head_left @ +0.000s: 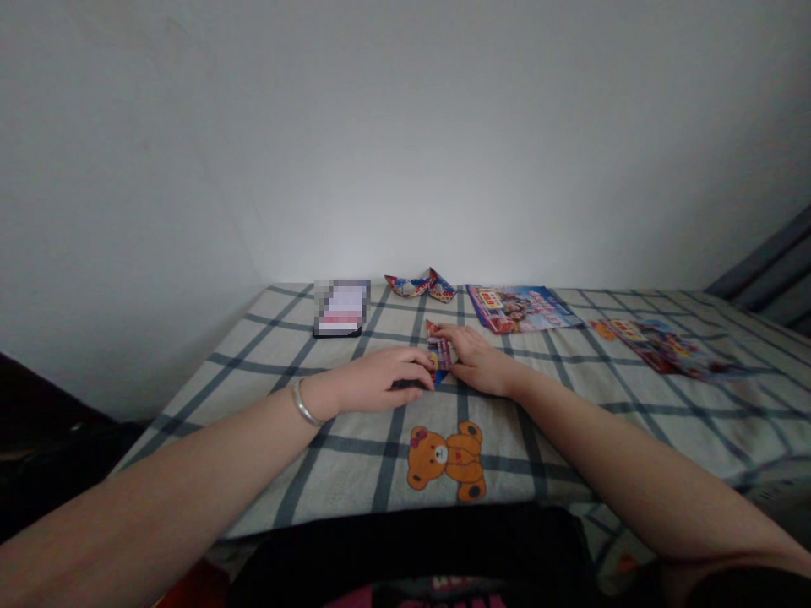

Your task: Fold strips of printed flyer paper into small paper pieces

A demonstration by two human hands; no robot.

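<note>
The folded printed paper (439, 355) lies on the checked tablecloth (342, 456), between the two hands and touched by both; the left hand (400, 377) is loosely curled, its fingertips on the paper's left edge and covering part of it; the right hand (478, 361) is half open, fingers bent over the right side and thumb lower down; whether either pinches the paper or only presses it, I cannot tell. The phone (342, 308) has its screen pixelated, so nothing on it reads; the right-hand leaflet (672, 348) is blurred; the dark shirt (405, 549) is cut off by the bottom edge, its pink lettering incomplete. The blue leaflet (525, 309) bears a yellow label and pale, slanted characters (too small to make out); the folded paper pieces (418, 285) near the wall (405, 152) carry similar print, equally illegible; the bear print (447, 460) sits nearer the body.
</note>
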